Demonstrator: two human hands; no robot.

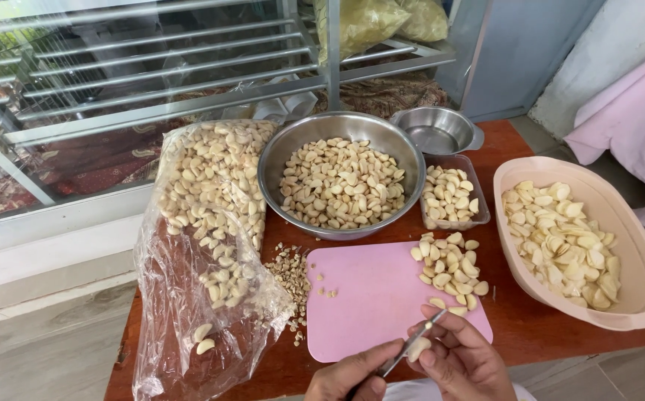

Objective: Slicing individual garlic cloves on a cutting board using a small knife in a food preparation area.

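My left hand (354, 377) grips a small knife (412, 343) at the bottom edge of the view, its blade slanting up to the right. My right hand (465, 364) pinches a peeled garlic clove (418, 349) against the blade. Both hands hover over the near edge of a pink cutting board (371, 297). A pile of peeled cloves (450, 269) lies on the board's right corner, just above my right hand.
A large steel bowl (341, 126) of peeled garlic, a small steel bowl (439, 132), and a clear tub (450, 197) of cloves stand behind the board. A beige basin (638, 297) of cut garlic is right. A plastic bag (203, 223) of cloves and trimmed ends (291, 273) lie left on the reddish table (527, 323).
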